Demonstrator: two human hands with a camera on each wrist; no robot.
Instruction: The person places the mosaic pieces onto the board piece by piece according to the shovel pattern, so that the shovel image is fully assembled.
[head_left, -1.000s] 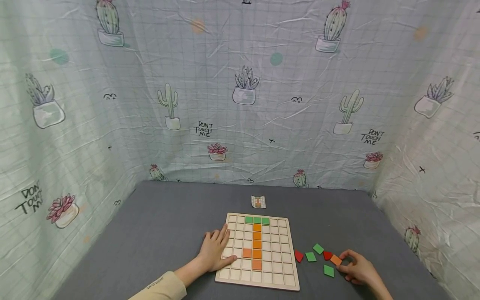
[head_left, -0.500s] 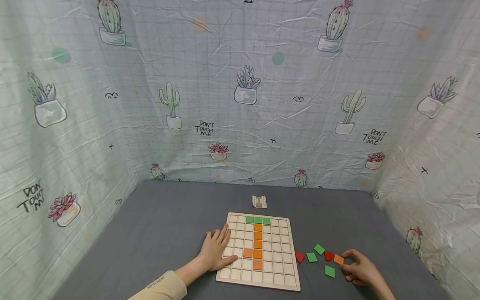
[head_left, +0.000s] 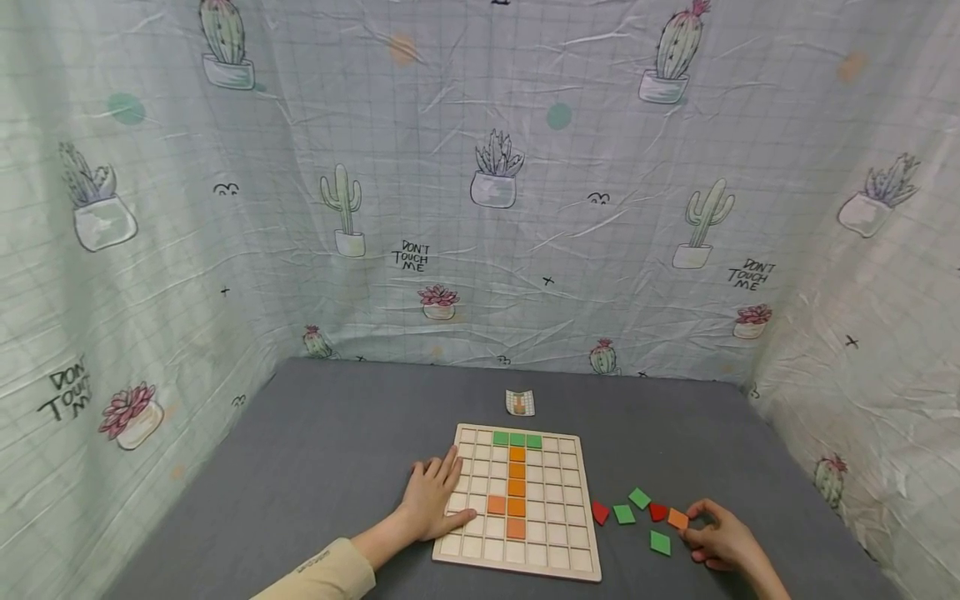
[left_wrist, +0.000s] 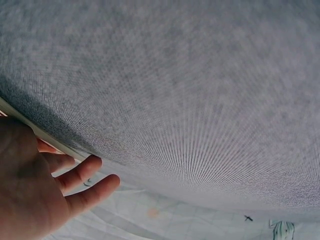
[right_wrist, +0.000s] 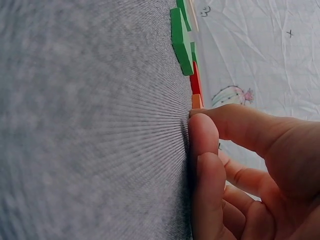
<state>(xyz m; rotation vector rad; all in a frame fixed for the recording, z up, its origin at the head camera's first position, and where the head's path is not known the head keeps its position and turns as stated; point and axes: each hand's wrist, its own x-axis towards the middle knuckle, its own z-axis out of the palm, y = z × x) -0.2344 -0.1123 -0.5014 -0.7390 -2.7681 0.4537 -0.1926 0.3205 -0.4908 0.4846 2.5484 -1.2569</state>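
Right fingers [right_wrist: 240, 125] pinch orange tile [head_left: 678, 519]; left fingers [head_left: 451, 468] touch board [head_left: 555, 509]

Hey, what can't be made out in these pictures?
Printed card, head view: details too small.
Wooden grid board, head view: left-side squares partly covered by the left hand.
Orange square tile, right wrist view: mostly hidden by the right fingers.
Left sleeve lettering, head view: too small to read.
Right forearm, head view: cut off by the bottom edge.

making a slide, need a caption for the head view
Left hand rests on gridded board; right hand pinches an orange tile.
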